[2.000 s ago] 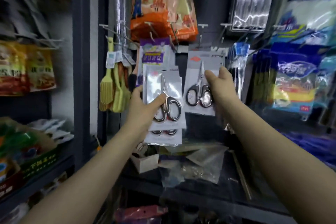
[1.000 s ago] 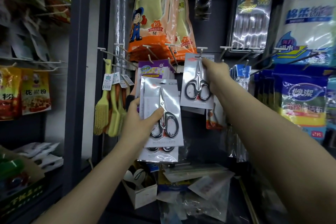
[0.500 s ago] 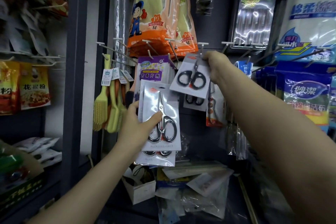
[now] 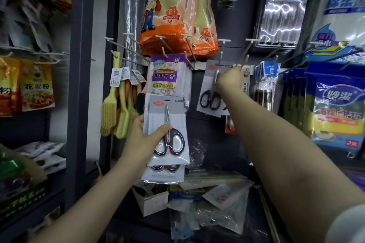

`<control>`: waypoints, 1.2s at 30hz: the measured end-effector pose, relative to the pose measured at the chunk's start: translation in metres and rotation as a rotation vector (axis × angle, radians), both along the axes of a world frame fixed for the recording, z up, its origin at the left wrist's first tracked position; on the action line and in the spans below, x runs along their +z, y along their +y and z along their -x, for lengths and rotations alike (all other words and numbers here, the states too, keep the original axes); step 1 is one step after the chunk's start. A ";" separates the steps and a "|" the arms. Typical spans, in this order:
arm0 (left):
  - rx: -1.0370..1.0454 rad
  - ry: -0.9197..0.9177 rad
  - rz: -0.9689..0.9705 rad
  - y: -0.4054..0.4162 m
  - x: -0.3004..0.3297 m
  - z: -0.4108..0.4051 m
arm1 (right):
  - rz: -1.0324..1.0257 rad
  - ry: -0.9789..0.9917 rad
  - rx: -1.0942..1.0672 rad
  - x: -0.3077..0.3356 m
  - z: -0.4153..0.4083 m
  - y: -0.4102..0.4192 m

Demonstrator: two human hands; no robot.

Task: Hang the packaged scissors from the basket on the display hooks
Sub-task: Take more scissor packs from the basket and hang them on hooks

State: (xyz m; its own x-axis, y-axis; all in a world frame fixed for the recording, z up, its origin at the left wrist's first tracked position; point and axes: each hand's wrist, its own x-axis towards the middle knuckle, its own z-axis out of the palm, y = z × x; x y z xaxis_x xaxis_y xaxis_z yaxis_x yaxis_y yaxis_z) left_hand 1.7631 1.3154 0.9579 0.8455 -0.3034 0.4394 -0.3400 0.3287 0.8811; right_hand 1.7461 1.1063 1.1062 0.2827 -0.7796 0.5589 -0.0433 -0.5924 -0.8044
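Note:
My left hand grips a stack of carded scissors packs, held upright at chest height in front of the dark display panel. The top card shows black-handled scissors behind clear plastic. My right hand is raised to a white display hook and pinches the top of another scissors pack. That card hangs flat against the panel under the hook; whether its hole sits on the hook is hidden by my fingers. No basket is in view.
Several bare white hooks jut out to the left. Orange glove packs hang above, purple sachets and yellow brushes to the left, blue sponge packs to the right. A cluttered shelf lies below.
My right hand lifted its scissors pack up to the hook, tilted it, and it now hangs flat beneath the hook. My left hand has kept its stack steady.

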 end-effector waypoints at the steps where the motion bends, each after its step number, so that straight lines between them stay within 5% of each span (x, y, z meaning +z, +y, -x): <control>1: -0.002 -0.004 0.002 0.000 0.000 0.001 | 0.028 -0.056 -0.043 -0.010 0.005 0.005; 3: -0.007 -0.013 -0.008 0.001 0.000 0.002 | 0.176 -0.185 -0.072 -0.039 0.020 0.026; 5: -0.009 -0.017 -0.027 0.001 -0.003 0.002 | 0.219 -0.183 0.136 -0.078 0.036 0.051; 9: -0.017 -0.040 -0.015 0.000 -0.005 0.013 | -0.470 0.016 0.798 -0.140 0.064 0.104; 11: -0.021 -0.032 0.007 0.001 -0.006 0.017 | -0.535 0.018 0.876 -0.152 0.067 0.115; 16: -0.121 -0.012 0.051 0.011 -0.009 0.020 | -0.477 -0.177 0.790 -0.159 0.067 0.129; 22: -0.338 -0.325 -0.085 0.033 -0.018 0.018 | -0.551 -0.274 0.820 -0.154 0.070 0.120; 26: -0.295 -0.395 -0.126 0.033 -0.016 0.021 | -0.630 -0.246 0.794 -0.155 0.066 0.117; 36: -0.199 -0.389 -0.106 0.019 -0.009 0.010 | -0.438 -0.238 0.880 -0.123 0.071 0.098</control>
State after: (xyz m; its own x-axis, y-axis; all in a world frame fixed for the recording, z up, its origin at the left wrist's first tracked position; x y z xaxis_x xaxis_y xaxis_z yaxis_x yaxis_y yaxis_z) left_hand 1.7532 1.3345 0.9487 0.5444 -0.5037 0.6708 -0.5918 0.3360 0.7327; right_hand 1.6755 1.2045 0.9833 0.7745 -0.4980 0.3901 0.4565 0.0131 -0.8896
